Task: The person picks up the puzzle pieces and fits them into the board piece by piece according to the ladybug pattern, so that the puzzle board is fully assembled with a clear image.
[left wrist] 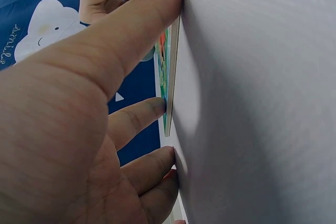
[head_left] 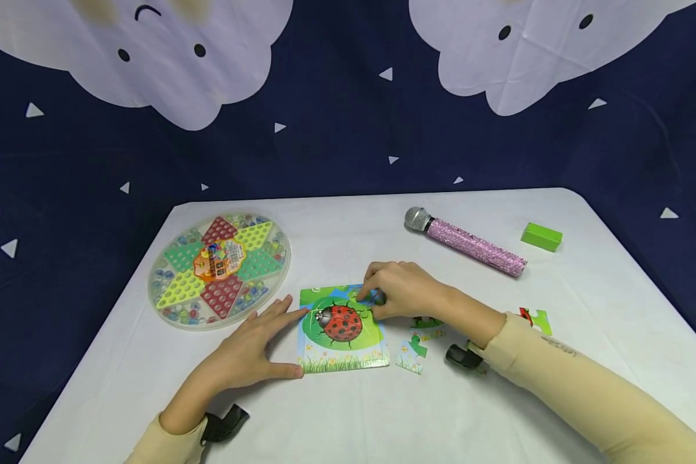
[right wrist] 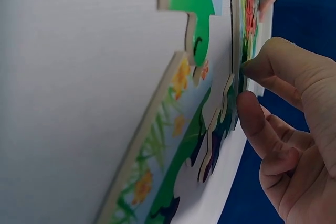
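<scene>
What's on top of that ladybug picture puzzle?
The right hand is over the upper right corner of the ladybug puzzle; the left hand touches its left edge. What lies beneath the right hand is mostly covered; only bits of blue and green show.

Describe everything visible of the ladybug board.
The ladybug board lies flat on the white table, squarish, thin, glossy, its pale edge woody. Its print shows a spotted red ladybug on a green circle above grass and flowers. The left hand touches its left edge; the right hand is at its far right corner.
</scene>
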Motion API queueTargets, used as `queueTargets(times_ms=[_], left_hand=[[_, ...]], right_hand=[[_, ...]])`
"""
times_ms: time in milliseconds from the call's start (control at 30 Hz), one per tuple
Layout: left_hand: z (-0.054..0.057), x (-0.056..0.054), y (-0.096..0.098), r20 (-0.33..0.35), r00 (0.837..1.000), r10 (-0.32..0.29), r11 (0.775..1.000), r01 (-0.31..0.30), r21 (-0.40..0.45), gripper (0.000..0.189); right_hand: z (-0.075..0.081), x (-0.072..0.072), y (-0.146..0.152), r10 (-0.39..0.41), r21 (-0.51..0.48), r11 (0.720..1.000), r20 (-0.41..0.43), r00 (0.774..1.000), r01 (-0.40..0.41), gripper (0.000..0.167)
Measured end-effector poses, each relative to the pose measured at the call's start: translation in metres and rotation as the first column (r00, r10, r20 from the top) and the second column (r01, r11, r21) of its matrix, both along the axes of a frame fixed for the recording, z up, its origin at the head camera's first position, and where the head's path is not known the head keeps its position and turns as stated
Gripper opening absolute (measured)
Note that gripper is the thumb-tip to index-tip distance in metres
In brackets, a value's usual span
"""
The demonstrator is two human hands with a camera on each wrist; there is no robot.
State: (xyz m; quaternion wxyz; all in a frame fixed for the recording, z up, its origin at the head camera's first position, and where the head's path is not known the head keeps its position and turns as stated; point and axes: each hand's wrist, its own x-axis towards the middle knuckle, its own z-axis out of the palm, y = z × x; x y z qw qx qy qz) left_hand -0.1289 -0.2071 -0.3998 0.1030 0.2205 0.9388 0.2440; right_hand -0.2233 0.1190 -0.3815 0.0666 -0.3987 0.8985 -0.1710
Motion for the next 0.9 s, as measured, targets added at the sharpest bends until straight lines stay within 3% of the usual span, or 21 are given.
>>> queueTargets(times_ms=[900], left_hand=[[-0.002, -0.0006, 0.0004, 0.013, 1.0, 0.005, 1.0, -0.005, -0.005, 0.101]], right_hand=[[0.0041, 0.003, -0.0065, 0.019, 0.099, 0.995, -0.033, 0.999, -0.016, 0.021]])
